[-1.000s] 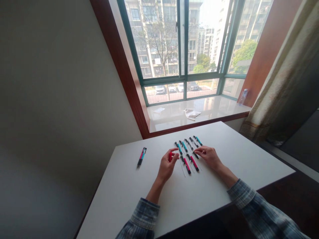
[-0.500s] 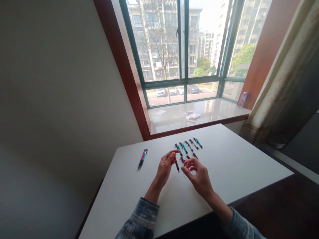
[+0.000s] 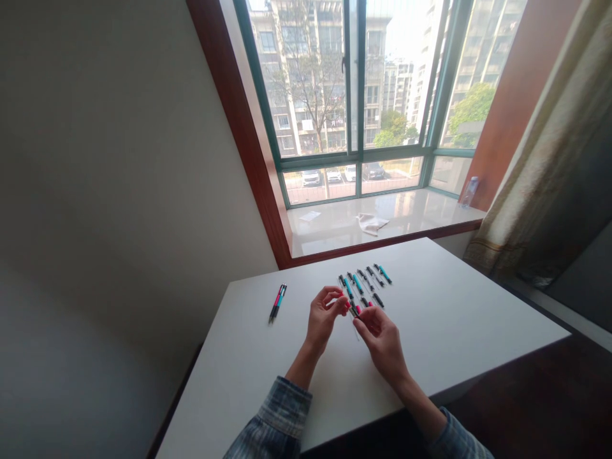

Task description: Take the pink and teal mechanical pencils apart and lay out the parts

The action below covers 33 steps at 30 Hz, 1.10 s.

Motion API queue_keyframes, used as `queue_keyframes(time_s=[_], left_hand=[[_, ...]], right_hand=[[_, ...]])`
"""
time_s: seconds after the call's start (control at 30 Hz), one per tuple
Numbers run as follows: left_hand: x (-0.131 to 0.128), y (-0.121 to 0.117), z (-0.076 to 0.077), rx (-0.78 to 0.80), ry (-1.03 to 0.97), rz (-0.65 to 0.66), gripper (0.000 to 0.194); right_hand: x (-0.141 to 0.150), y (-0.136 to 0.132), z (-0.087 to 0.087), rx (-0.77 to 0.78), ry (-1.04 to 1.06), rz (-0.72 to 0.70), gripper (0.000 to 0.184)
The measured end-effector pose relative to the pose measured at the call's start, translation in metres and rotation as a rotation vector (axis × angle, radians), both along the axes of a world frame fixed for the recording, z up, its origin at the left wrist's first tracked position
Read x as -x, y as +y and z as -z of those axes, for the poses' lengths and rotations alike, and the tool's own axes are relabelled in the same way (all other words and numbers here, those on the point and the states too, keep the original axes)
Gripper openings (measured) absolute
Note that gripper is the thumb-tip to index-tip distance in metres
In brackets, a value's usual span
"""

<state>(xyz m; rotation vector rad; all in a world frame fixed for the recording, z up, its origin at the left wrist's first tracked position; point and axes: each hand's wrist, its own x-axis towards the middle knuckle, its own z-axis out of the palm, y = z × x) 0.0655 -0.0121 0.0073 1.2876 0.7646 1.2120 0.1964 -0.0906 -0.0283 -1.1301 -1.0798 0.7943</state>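
Both hands meet over the white table [image 3: 430,331]. My left hand [image 3: 324,316] pinches one end of a red-and-black pen [image 3: 354,310] with thumb and fingers. My right hand [image 3: 380,335] is closed on the other end of that pen. Just beyond the hands lies a row of several pens with teal and black barrels [image 3: 366,280], laid side by side. More red pen parts lie partly hidden under my right hand.
Two pens, one red and one teal [image 3: 278,302], lie together at the table's left. Behind the table are a window sill [image 3: 406,213] with a crumpled cloth [image 3: 370,223] and a bottle [image 3: 469,191]; a curtain [image 3: 549,159] hangs at right.
My right hand left the pen row, came toward me and closed on the red pen held by my left hand. The hands now meet over the table.
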Motion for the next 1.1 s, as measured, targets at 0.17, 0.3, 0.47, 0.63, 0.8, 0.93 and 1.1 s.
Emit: queue_keyframes(time_s=[0.17, 0.3, 0.47, 0.63, 0.8, 0.93, 1.1], left_hand=[[0.002, 0.003, 0.003, 0.050, 0.040, -0.020, 0.041], [0.001, 0.001, 0.003, 0.070, 0.065, 0.028, 0.037], [-0.004, -0.005, 0.002, 0.119, 0.116, 0.172, 0.035], [-0.005, -0.007, 0.002, 0.144, 0.114, 0.200, 0.037], [-0.004, -0.005, 0.006, 0.173, 0.100, 0.189, 0.037], [-0.005, -0.004, 0.008, 0.186, 0.120, 0.167, 0.037], [-0.005, -0.003, 0.005, 0.181, 0.133, 0.125, 0.036]], right_hand=[[-0.008, 0.002, 0.000, 0.000, 0.097, 0.033, 0.034], [-0.026, 0.008, -0.006, 0.022, 0.118, 0.108, 0.040], [-0.045, 0.020, -0.021, -0.001, 0.168, 0.095, 0.043], [-0.051, 0.025, -0.035, -0.015, 0.087, 0.042, 0.041], [-0.053, 0.024, -0.035, -0.028, 0.073, 0.048, 0.039], [-0.065, 0.023, -0.032, -0.038, 0.080, 0.115, 0.042], [-0.099, 0.017, -0.017, -0.035, -0.075, 0.252, 0.041]])
